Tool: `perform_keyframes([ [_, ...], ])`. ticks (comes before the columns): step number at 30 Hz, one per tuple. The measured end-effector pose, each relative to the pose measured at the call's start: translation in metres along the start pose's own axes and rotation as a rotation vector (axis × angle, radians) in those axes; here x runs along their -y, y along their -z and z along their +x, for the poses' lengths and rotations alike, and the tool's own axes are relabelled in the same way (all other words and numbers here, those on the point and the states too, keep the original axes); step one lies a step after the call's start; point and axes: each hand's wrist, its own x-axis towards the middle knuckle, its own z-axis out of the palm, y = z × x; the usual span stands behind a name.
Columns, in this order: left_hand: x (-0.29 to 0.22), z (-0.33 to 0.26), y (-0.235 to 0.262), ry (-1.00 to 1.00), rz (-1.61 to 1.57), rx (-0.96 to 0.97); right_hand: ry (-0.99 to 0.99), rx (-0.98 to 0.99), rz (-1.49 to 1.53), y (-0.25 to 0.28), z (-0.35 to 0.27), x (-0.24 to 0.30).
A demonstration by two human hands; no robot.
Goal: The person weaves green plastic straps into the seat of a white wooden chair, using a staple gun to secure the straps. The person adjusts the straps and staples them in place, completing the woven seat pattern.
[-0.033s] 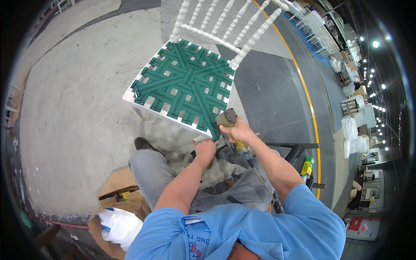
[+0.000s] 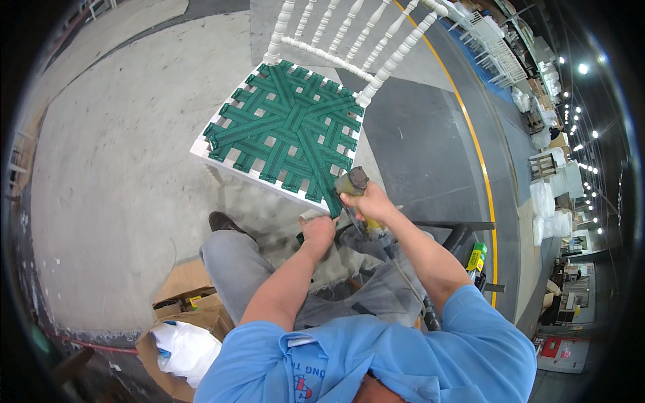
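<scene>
1. One white chair (image 2: 290, 47) stands on the grey floor (image 2: 114, 168) directly ahead of the seated person. Its spindle back is at the far side, and the near corner of the seat is by the person's knees.
2. One seat (image 2: 285, 129) of woven green webbing fills the chair frame. The straps cross lengthwise, crosswise and diagonally.
3. One stapler (image 2: 354, 190) is in use, at the near right corner of the seat. Its long axis runs steeply up and down: the round capped end points up toward the camera, and the nose points down at the seat edge.
4. The right hand (image 2: 371, 203) is closed in a full grip around the stapler body.
5. The left hand (image 2: 318, 232) is clenched, with fingers curled under, just beside the seat corner and just left of the stapler. Whether it pinches a strap end cannot be seen.
6. One cardboard box (image 2: 183, 303) sits on the floor at the person's left, with one white plastic bag (image 2: 180, 349) resting in it.
7. One yellow line (image 2: 477, 148) runs along the floor to the right of the chair.
</scene>
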Motion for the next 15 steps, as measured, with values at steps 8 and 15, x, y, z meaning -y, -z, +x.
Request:
perform_keyframes([
  [8, -0.0027, -0.0008, 0.0095, -0.029, -0.04, 0.042, 0.0, 0.013, 0.023, -0.006, -0.001, -0.0055],
  [15, -0.0003, 0.0022, 0.0025, -0.037, -0.043, -0.014, 0.048, 0.06, -0.011, -0.0087, -0.0055, -0.0017],
])
